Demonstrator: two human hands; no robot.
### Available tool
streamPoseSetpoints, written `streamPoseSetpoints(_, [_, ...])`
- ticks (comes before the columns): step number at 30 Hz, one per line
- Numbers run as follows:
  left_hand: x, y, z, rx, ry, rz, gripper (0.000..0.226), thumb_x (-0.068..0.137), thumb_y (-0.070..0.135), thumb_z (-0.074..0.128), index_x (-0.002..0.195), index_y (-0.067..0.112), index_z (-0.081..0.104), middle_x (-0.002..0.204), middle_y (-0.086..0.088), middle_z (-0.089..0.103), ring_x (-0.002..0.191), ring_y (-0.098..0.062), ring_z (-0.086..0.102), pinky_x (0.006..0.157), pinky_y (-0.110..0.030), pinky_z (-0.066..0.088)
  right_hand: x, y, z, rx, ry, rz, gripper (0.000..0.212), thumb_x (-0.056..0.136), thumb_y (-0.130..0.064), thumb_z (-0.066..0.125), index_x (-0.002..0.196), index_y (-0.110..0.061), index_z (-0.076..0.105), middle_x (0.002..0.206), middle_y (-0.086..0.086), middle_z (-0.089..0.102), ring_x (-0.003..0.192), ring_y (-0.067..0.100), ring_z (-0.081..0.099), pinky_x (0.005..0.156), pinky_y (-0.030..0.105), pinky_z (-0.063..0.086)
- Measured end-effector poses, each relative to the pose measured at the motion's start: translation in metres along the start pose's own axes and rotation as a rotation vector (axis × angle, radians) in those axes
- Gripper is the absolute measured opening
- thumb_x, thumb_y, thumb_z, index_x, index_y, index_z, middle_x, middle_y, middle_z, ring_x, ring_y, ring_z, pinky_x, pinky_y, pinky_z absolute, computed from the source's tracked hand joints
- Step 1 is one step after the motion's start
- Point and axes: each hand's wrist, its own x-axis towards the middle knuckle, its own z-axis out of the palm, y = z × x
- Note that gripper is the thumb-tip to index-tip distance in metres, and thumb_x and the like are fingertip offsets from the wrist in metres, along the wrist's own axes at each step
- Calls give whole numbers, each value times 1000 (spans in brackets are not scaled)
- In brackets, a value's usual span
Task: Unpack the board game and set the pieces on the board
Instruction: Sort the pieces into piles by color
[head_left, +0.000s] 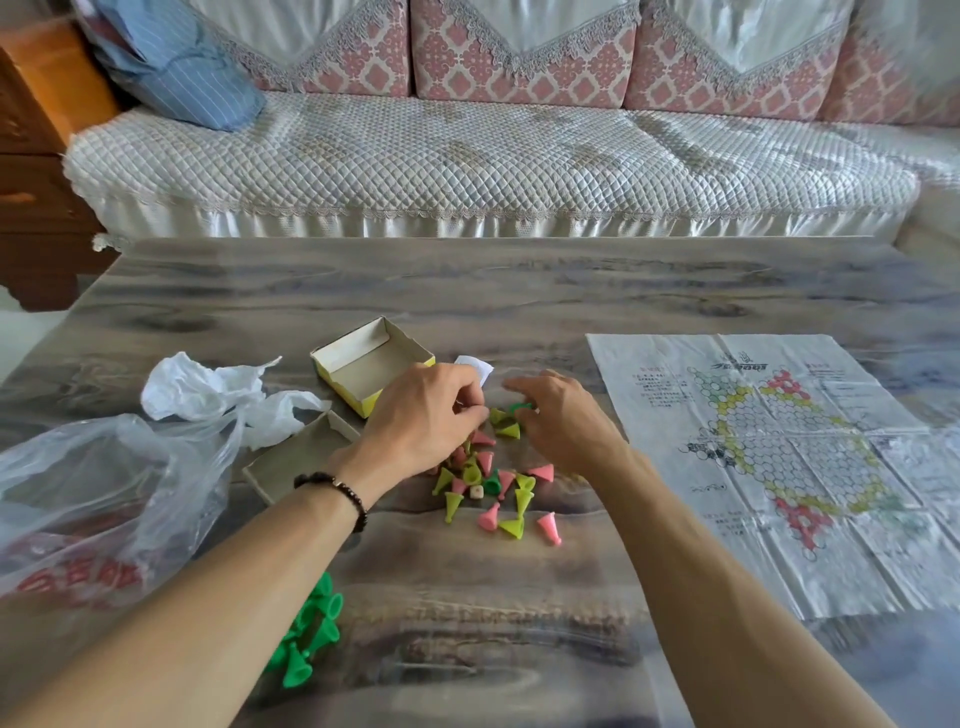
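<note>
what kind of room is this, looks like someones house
Most likely a home living room. A long sofa with a quilted cover and patterned back cushions runs behind a low wood-grain table, where a paper game board and loose plastic pieces are spread out.

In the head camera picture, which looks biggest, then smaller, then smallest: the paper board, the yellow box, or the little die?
1. Paper board, largest by far.
2. Yellow box.
3. Die, tiny.
All three lie at about the same distance on the table, so the order is safe.
</note>
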Motion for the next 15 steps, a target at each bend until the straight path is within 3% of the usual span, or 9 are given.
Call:
streamPoseSetpoints(4, [-9, -8, -4, -96, -20, 0, 21, 82, 25, 72, 67, 25, 57, 74, 6, 71, 73, -16, 66, 68, -37, 53, -2, -1, 3, -18, 52, 35, 20, 86, -10, 56, 102, -11, 68, 107, 8, 63, 98, 24, 56, 78, 33, 45])
streamPoseSetpoints(11, [-24, 1, -7, -210, -46, 32, 16, 77, 17, 77, 69, 20, 64, 71, 6, 69, 68, -13, 66, 64, -41, 54, -26, 6, 3, 175, 254, 54, 12, 79, -7, 61, 85, -12, 70, 88, 1, 67, 80, 18, 60, 72, 29, 48])
streamPoseSetpoints(13, [-28, 5, -5, -181, -105, 55, 11, 76, 19, 79, 73, 21, 69, 73, 6, 69, 69, -12, 65, 65, -39, 54, -37, 5, 3, 230, 287, 64, 11, 79, -9, 64, 83, -17, 70, 85, -5, 65, 74, 8, 56, 68, 18, 43])
streamPoseSetpoints(15, [-31, 10, -4, -64, -157, 110, 8, 78, 23, 79, 84, 20, 76, 82, 5, 69, 84, -16, 65, 73, -34, 52, -49, 2, 3, 289, 315, 80, 12, 78, -9, 65, 81, -19, 70, 82, -8, 62, 68, 1, 52, 63, 7, 35])
